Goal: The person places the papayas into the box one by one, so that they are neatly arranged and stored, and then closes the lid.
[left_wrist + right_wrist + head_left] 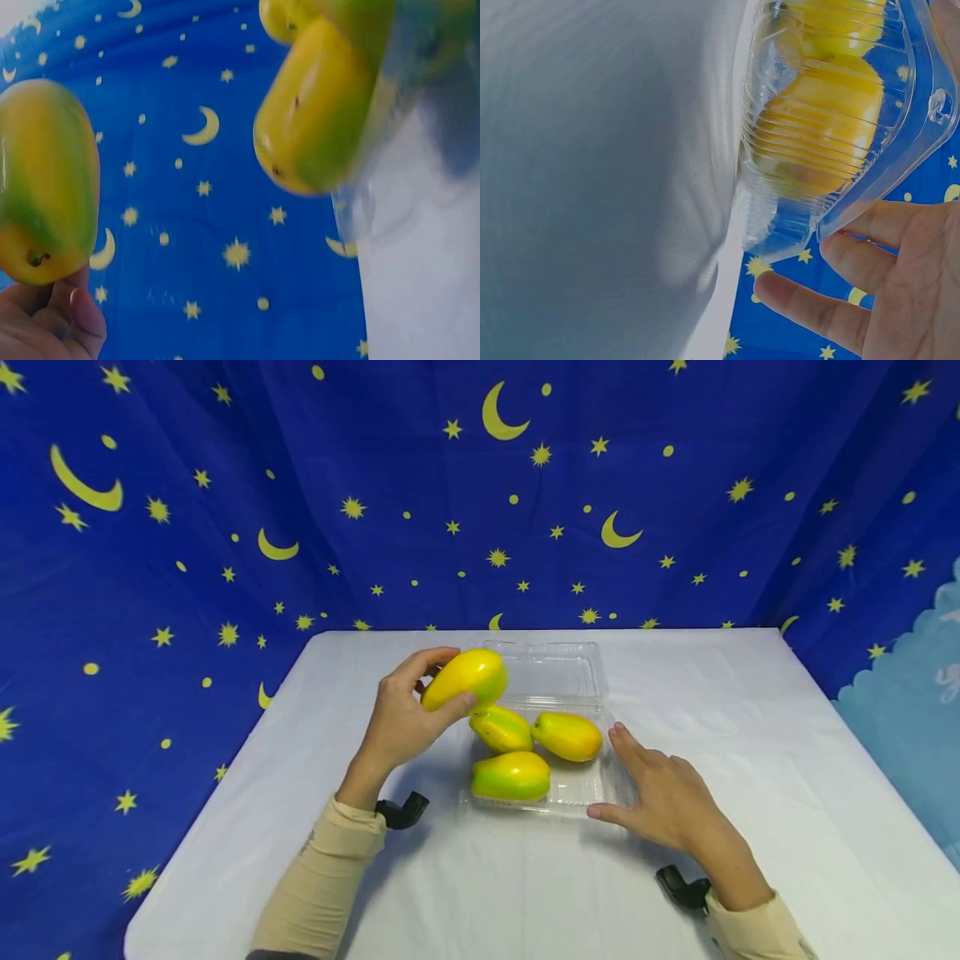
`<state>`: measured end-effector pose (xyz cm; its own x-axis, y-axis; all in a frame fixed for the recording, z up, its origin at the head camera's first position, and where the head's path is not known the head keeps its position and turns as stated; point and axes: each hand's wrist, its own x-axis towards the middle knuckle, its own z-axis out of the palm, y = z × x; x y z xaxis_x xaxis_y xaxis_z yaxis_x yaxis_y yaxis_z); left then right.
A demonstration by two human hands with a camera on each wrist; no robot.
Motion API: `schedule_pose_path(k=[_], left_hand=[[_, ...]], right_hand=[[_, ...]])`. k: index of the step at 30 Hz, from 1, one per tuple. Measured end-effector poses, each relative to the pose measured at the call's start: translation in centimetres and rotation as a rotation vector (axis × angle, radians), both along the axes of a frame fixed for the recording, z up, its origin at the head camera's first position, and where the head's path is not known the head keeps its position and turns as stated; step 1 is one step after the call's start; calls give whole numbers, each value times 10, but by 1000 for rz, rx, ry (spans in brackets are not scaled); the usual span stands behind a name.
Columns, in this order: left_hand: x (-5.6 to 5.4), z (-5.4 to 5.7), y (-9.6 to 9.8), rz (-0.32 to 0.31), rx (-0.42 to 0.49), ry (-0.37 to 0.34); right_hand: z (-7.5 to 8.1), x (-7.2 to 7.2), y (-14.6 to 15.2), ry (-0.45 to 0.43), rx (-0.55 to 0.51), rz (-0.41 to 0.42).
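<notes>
My left hand grips a yellow-green mango, thumb on the near side and fingers behind, above the left side of a clear plastic clamshell box. In the left wrist view the held mango shows its stem end. Three more mangoes lie in the box: one at the front left, one at the back left and one at the right. My right hand is at the box's right side, fingers spread and fairly straight. In the right wrist view its fingers touch the box rim.
The box's lid lies folded back, away from me. A white cloth covers the table. Behind it hangs a blue curtain with yellow moons and stars. Black mounts sit at both wrists.
</notes>
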<state>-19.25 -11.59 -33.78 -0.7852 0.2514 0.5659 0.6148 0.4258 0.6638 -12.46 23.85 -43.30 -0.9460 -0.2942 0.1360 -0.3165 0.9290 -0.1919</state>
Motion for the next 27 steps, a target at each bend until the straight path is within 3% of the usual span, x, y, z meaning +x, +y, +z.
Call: schedule_pose_path(k=[12,20,27], left_hand=[[13,-6,33,-31,-8,26],[20,-17,54,-92,-61,-13],[26,-29,76,-143,-120,21]], right_hand=[[1,-1,0,-17,2,-8],[2,-2,-2,-44,2,-16],[2,0,-1,-32,0,-16]])
